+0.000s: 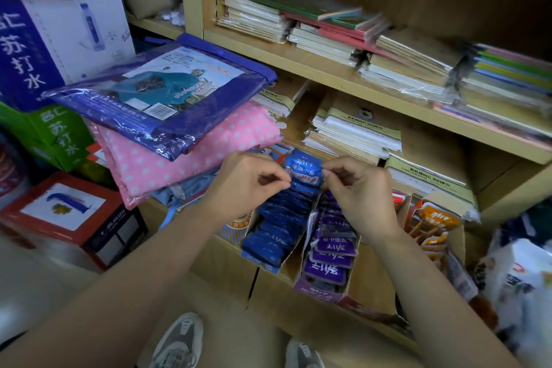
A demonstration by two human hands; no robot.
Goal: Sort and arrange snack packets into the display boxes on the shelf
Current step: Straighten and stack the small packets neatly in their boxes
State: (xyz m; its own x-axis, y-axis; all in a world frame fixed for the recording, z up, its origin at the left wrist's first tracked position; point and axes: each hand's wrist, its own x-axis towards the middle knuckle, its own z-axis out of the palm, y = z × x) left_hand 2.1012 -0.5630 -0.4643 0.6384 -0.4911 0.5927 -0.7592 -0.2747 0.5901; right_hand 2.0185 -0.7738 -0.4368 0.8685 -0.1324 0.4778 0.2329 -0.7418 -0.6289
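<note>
Left hand (pixel 248 185) and right hand (pixel 358 191) pinch one blue packet (pixel 304 169) above the nearly full blue box (pixel 265 264); purple box (pixel 316 293) beside it seems stocked.

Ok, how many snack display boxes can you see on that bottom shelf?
3: the blue box on the left, the purple box right beside it, the orange box farther right. Others may be hidden.

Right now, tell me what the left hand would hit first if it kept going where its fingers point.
The shiny blue snack packet, which the left hand pinches by one end; beyond it, the right hand pinching the other end. Depth is hard to judge from one view.
</note>
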